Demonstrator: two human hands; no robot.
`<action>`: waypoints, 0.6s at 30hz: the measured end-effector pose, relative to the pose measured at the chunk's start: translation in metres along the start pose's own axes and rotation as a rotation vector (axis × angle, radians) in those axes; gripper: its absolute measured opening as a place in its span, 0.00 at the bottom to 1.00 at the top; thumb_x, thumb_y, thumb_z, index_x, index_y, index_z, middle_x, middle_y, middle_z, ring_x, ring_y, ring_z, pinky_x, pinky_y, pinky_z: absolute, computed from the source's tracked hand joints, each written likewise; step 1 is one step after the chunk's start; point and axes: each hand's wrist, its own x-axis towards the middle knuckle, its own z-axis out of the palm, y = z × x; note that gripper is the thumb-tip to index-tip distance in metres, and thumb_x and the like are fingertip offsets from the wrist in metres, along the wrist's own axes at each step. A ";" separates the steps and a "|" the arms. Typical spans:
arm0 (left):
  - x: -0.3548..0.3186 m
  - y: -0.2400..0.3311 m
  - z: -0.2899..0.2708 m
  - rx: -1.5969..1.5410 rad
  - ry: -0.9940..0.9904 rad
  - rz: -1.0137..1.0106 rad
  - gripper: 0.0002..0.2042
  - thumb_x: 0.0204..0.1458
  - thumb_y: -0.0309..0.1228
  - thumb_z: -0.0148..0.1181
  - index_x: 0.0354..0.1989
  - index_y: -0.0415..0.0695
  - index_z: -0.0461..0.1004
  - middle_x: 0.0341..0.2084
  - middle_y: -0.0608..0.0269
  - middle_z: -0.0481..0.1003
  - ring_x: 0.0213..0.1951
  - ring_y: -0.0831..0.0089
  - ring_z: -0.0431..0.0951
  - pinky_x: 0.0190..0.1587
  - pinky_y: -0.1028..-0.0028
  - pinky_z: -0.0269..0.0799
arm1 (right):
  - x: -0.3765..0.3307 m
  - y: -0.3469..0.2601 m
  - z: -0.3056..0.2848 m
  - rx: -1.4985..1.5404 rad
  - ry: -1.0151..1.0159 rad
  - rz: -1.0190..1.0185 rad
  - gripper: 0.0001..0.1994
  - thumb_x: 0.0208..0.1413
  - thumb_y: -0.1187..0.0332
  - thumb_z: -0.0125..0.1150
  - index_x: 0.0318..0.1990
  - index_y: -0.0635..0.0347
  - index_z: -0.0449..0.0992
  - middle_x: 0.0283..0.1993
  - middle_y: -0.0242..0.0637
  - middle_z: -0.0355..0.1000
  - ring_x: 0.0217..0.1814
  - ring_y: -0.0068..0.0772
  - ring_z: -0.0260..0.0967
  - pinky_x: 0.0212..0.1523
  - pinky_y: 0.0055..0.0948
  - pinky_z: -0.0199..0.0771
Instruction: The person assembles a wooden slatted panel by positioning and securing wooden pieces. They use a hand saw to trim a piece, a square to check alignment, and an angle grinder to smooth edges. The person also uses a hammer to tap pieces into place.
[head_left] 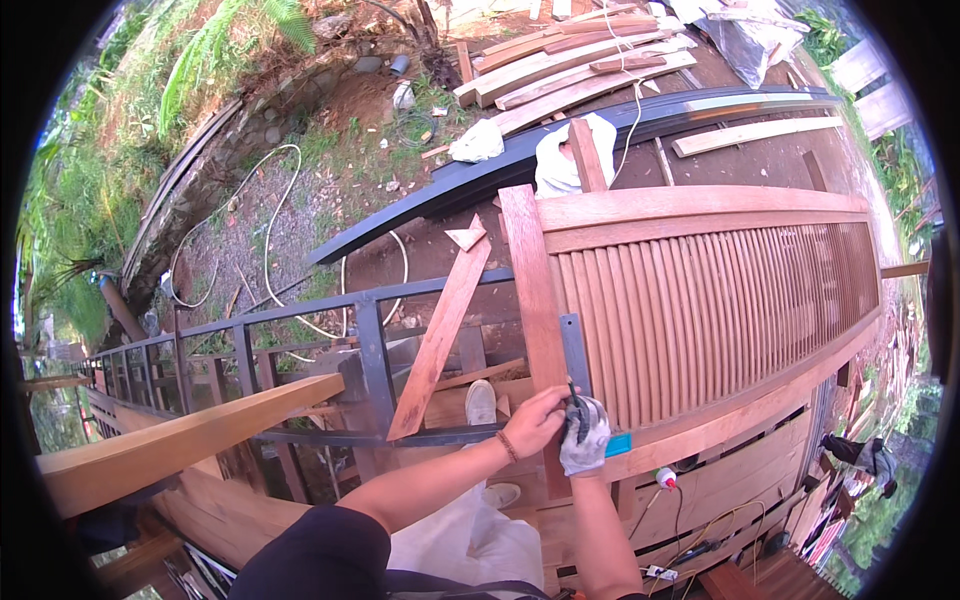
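A reddish wooden slatted panel (700, 310) lies in front of me, its thick end board (530, 270) running away from me. A try square with a grey blade (574, 352) and a teal handle end (619, 444) lies beside that board. My right hand (586, 440), in a white and grey glove, is closed over the square's corner. My bare left hand (535, 422), with a bracelet at the wrist, rests on the end board with its fingers bent together against the glove. A small dark tip shows at the fingertips; what it belongs to is hidden.
A dark metal frame (372, 345) stands to the left with a loose board (440, 335) leaning on it. A yellowish beam (190, 445) juts in at lower left. Stacked planks (570, 65) and a long dark steel beam (450, 195) lie beyond. A red-capped white bottle (666, 478) and cables are at lower right.
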 end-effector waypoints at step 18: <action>0.101 -0.009 -0.203 0.365 0.668 -0.024 0.08 0.60 0.28 0.56 0.42 0.38 0.76 0.31 0.53 0.76 0.38 0.62 0.80 0.43 0.68 0.74 | 0.194 -0.007 0.132 -0.554 -0.019 0.112 0.29 0.60 0.61 0.54 0.65 0.67 0.60 0.65 0.54 0.60 0.69 0.56 0.53 0.70 0.52 0.49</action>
